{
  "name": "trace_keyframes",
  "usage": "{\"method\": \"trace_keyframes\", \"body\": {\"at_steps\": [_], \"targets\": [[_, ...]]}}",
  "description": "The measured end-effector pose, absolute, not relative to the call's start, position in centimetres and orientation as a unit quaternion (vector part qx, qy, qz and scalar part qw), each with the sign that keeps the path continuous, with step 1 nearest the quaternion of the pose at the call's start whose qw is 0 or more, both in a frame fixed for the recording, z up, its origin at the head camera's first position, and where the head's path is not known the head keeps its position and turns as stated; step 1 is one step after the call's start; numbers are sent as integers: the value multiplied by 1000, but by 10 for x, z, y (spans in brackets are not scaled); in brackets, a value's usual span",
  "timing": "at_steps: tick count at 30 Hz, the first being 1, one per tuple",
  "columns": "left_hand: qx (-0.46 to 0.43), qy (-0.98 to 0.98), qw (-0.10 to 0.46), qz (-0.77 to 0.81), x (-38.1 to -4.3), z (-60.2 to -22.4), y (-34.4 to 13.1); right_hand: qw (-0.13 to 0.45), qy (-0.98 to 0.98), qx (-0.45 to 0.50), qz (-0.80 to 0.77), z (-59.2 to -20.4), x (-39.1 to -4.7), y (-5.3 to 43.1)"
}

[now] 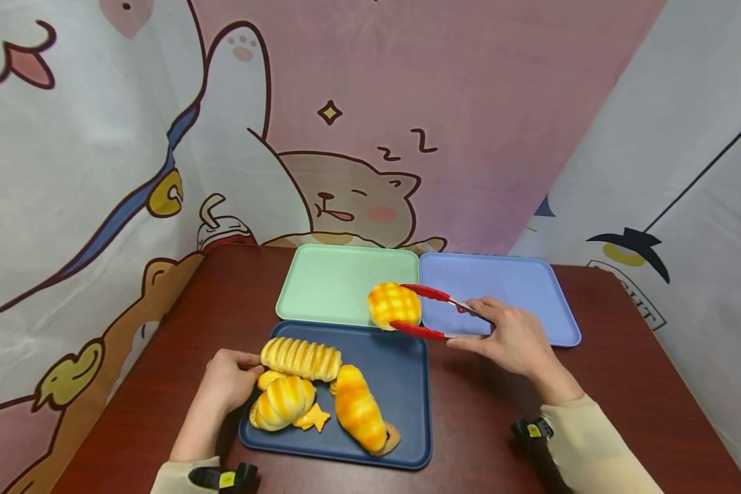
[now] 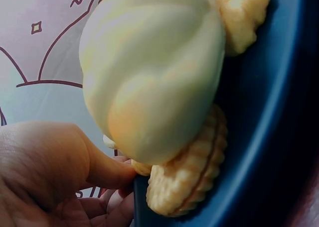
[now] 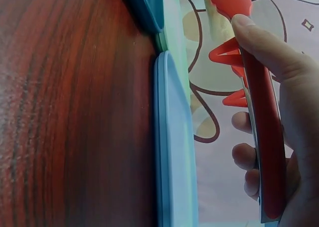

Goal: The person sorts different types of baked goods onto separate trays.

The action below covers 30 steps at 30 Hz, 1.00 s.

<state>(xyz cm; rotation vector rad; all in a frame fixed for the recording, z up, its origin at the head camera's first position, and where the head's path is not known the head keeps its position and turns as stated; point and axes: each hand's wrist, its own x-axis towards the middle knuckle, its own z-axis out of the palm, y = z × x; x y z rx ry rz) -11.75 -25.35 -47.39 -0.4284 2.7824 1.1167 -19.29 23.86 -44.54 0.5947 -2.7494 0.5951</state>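
My right hand [image 1: 511, 336] grips a pair of red-and-silver tongs [image 1: 425, 332], also seen as red tongs [image 3: 264, 132] in the right wrist view. Between their tips is a round checked bun [image 1: 395, 304], over the near right corner of the green tray [image 1: 321, 274]. My left hand [image 1: 230, 379] pinches the left rim of the dark blue tray [image 1: 401, 412]; the left wrist view has the thumb [image 2: 117, 172] at that edge. Beside this hand lie a ridged long bread [image 1: 300, 358] and a twisted bread roll [image 1: 284, 403]. A longer golden bread [image 1: 358, 410] lies farther right.
Behind the dark blue tray, the green tray and a light blue tray [image 1: 500, 274] stand side by side. A star-shaped biscuit [image 1: 313, 417] and a ridged biscuit [image 2: 187, 182] lie among the breads. The brown table [image 1: 624, 384] meets a cartoon-printed cloth [image 1: 469, 137] at the back.
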Motion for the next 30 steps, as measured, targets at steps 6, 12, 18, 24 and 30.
{"method": "trace_keyframes", "body": {"at_steps": [6,12,18,24,30], "targets": [[-143,916,57,372,-117,-474,-254,115,-954,197,194,-451,-206,235],[-151,913,60,375,-118,-474,-253,98,-956,195,198,-458,-215,234],[-151,912,64,376,-118,-475,-251,72,-962,179,191,-463,-221,234],[-153,913,62,373,-118,-475,-252,53,-968,174,175,-459,-230,227],[-144,919,61,363,-122,-473,-254,39,-972,170,156,-455,-235,221]]}}
